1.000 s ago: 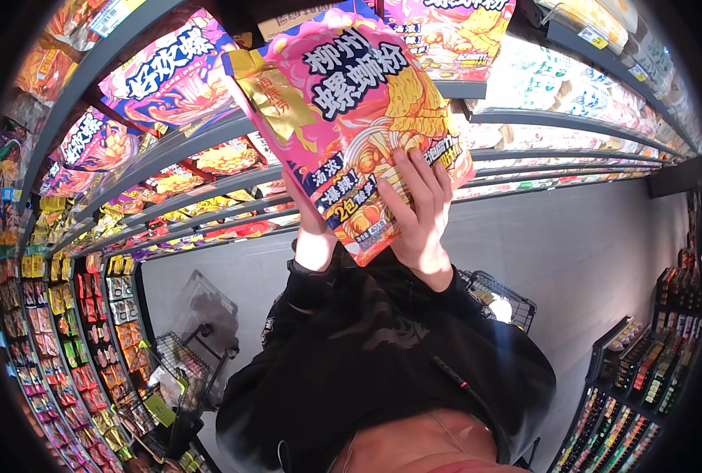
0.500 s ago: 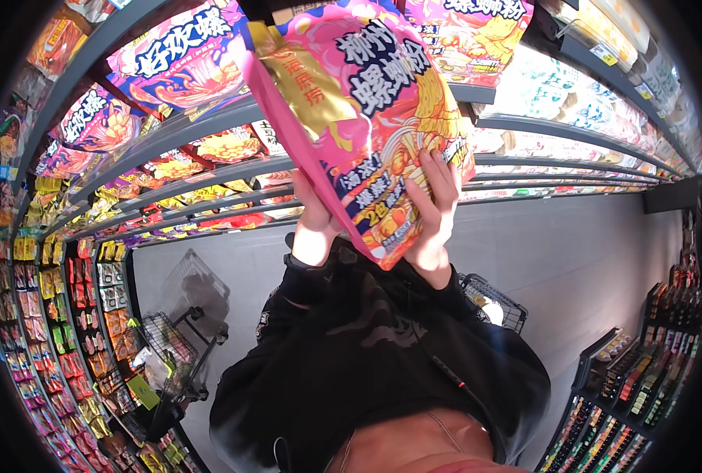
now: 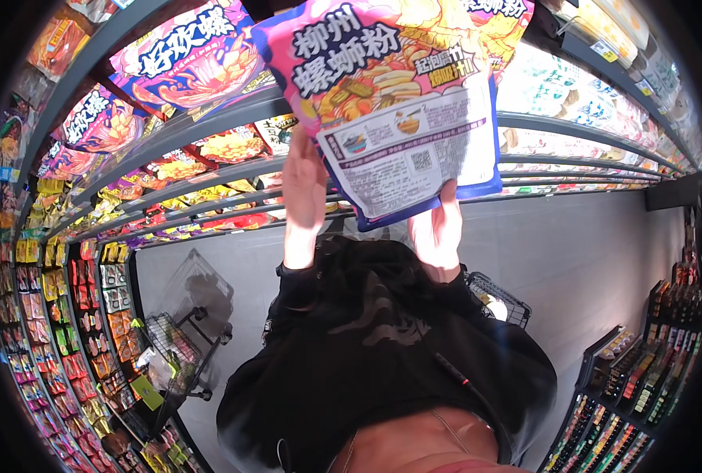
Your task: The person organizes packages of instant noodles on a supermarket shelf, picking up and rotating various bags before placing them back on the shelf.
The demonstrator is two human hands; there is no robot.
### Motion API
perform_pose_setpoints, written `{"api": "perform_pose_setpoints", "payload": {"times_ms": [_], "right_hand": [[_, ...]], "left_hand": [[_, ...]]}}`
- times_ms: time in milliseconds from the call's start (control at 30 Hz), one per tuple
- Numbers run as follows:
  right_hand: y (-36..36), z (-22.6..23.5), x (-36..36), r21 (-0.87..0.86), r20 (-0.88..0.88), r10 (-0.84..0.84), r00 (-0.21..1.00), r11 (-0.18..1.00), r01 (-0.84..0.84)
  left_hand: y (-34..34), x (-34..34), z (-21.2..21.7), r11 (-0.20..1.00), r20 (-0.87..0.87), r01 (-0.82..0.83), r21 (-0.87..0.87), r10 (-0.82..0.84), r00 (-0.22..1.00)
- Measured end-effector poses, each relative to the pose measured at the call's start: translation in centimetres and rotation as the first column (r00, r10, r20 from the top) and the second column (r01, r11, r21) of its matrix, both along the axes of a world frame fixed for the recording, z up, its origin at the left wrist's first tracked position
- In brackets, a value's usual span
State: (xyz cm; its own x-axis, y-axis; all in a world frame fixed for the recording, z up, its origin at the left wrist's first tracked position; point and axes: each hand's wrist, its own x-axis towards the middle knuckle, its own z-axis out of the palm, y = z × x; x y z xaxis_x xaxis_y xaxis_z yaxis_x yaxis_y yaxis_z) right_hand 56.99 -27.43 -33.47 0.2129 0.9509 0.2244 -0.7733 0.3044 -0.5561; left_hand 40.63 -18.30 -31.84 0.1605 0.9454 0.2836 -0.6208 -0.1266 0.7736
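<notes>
Both hands, the left hand [image 3: 303, 185] and right hand [image 3: 437, 229], are gripping a large pink-and-white plastic noodle packet [image 3: 398, 110] at twelve o'clock before the grey shelf rail [image 3: 209, 126], seemingly mid-inspection, so shelving it calls for lifting it level.

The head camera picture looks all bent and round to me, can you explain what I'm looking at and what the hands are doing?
This is one wide fisheye camera worn on a person's head, looking down, so straight shelf edges curve. There is no machine, only two bare hands. The left hand and right hand hold up a large pink snack bag, its white printed back panel facing the camera. Behind it run store shelves stocked with similar colourful packets. Lower left stands a wire shopping cart on a grey floor. The dark shape in the middle is the person's own black clothing.
</notes>
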Motion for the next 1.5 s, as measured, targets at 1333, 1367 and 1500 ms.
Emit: {"api": "perform_pose_setpoints", "payload": {"times_ms": [1333,1367,1500], "right_hand": [[1.0,-0.1,-0.6,-0.090,0.035,-0.072,0.997,0.993,0.075],[1.0,-0.2,-0.6,-0.090,0.035,-0.073,0.997,0.993,0.076],[1.1,-1.1,-0.3,-0.092,-0.041,-0.069,0.997,0.994,0.065]], "left_hand": [[-0.4,1.3,1.7,0.977,0.066,0.084,-0.195,-0.073,0.995],[-0.4,1.3,1.8,0.977,0.059,0.071,-0.201,-0.060,0.996],[-0.4,1.2,1.7,0.981,0.047,0.063,-0.186,-0.055,0.997]]}}
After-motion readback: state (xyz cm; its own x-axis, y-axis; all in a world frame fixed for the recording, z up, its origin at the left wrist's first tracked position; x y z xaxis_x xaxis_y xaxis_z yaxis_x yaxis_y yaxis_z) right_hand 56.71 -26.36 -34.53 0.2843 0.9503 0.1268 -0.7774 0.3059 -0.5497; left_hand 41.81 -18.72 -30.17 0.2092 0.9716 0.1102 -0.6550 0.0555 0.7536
